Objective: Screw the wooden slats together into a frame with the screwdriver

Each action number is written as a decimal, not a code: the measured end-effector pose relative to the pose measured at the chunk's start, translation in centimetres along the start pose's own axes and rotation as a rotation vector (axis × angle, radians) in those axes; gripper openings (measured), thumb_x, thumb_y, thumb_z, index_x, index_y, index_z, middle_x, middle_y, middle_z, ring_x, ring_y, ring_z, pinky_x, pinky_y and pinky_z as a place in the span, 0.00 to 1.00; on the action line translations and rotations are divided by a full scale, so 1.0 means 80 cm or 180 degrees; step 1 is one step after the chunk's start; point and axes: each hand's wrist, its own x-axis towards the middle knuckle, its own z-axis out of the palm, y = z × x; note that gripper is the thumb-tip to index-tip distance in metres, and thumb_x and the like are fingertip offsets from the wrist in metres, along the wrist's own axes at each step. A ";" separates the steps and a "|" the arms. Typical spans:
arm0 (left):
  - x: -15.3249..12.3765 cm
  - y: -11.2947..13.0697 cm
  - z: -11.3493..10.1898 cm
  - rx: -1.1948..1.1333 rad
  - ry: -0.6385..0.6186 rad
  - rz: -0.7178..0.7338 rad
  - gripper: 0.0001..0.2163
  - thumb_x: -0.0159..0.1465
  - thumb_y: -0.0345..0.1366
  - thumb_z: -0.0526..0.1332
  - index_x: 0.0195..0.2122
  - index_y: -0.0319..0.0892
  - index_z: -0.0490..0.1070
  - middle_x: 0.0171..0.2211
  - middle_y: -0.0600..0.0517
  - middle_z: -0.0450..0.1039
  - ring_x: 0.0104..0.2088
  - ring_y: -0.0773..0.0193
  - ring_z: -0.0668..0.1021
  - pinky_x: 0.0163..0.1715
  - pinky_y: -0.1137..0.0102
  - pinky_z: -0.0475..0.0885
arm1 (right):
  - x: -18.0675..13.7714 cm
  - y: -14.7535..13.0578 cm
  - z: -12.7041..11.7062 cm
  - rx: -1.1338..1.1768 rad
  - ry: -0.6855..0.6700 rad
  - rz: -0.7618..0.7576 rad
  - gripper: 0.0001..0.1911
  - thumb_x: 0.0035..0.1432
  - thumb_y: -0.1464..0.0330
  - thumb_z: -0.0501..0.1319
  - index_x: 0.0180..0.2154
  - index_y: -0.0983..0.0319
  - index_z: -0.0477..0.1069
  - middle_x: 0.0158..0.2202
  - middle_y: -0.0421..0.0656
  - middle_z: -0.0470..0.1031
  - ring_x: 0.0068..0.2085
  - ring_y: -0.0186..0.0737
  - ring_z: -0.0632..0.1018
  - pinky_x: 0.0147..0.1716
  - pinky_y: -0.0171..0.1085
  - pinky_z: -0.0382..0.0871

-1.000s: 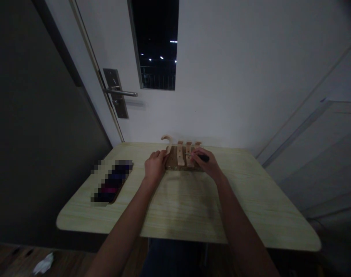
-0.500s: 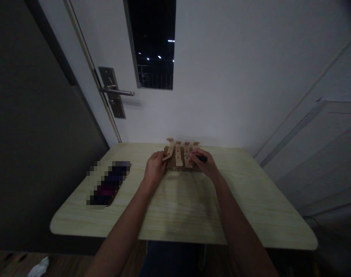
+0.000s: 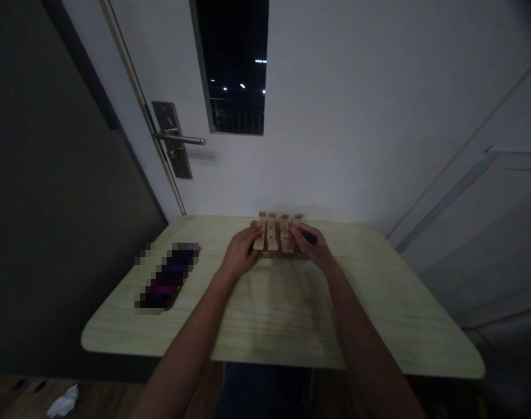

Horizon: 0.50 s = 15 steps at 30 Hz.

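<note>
Several pale wooden hook pieces with curled upper ends and small holes lie side by side on a brown board [image 3: 274, 255]. My left hand [image 3: 240, 251] is at the board's left end, its fingertips on the leftmost hook piece [image 3: 261, 235]. My right hand [image 3: 318, 249] grips a dark-handled screwdriver [image 3: 309, 237]. Its thin shaft points left over the third hook piece [image 3: 285, 224], near the second hook piece [image 3: 271, 227]. Whether the tip touches anything is too small to tell. The rightmost hook piece [image 3: 298, 217] is partly hidden behind my right hand.
The board rests on a pale wood-grain table [image 3: 265, 320] with rounded front corners. A phone-like dark object [image 3: 167, 279], blurred out, lies on the left. Behind the table stands a white door [image 3: 335, 116] with a metal handle [image 3: 180, 139].
The leftmost hook piece was tilted in my left fingers; now it lies in line with the others. My left hand has shifted slightly right. My right hand has barely moved.
</note>
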 end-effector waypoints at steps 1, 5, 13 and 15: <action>-0.001 -0.002 0.001 0.0021 -0.0036 0.0007 0.20 0.58 0.30 0.55 0.53 0.40 0.65 0.56 0.45 0.66 0.56 0.58 0.67 0.56 0.58 0.63 | 0.001 -0.001 -0.002 -0.0097 -0.0046 -0.0006 0.16 0.56 0.56 0.56 0.32 0.61 0.72 0.29 0.42 0.74 0.32 0.36 0.75 0.34 0.36 0.69; -0.003 -0.001 0.003 0.0225 -0.0117 -0.0151 0.19 0.60 0.31 0.54 0.53 0.40 0.65 0.56 0.45 0.65 0.56 0.57 0.68 0.56 0.58 0.64 | 0.006 -0.009 -0.009 -0.0367 -0.0287 -0.0271 0.12 0.57 0.58 0.56 0.36 0.59 0.72 0.34 0.42 0.74 0.36 0.35 0.74 0.38 0.36 0.67; -0.005 0.002 0.003 0.0051 -0.0174 -0.0344 0.20 0.61 0.30 0.52 0.55 0.41 0.62 0.58 0.46 0.62 0.58 0.59 0.66 0.58 0.60 0.63 | 0.037 -0.041 0.000 -0.0589 -0.0439 -0.0440 0.15 0.61 0.66 0.50 0.48 0.55 0.67 0.46 0.41 0.72 0.44 0.38 0.73 0.45 0.40 0.67; -0.006 0.000 0.003 0.0031 -0.0168 -0.0324 0.20 0.61 0.31 0.52 0.55 0.40 0.61 0.58 0.45 0.62 0.58 0.59 0.66 0.58 0.60 0.63 | 0.051 -0.047 0.007 -0.0655 -0.0366 -0.0521 0.18 0.57 0.73 0.50 0.47 0.56 0.68 0.46 0.40 0.73 0.43 0.38 0.74 0.44 0.40 0.68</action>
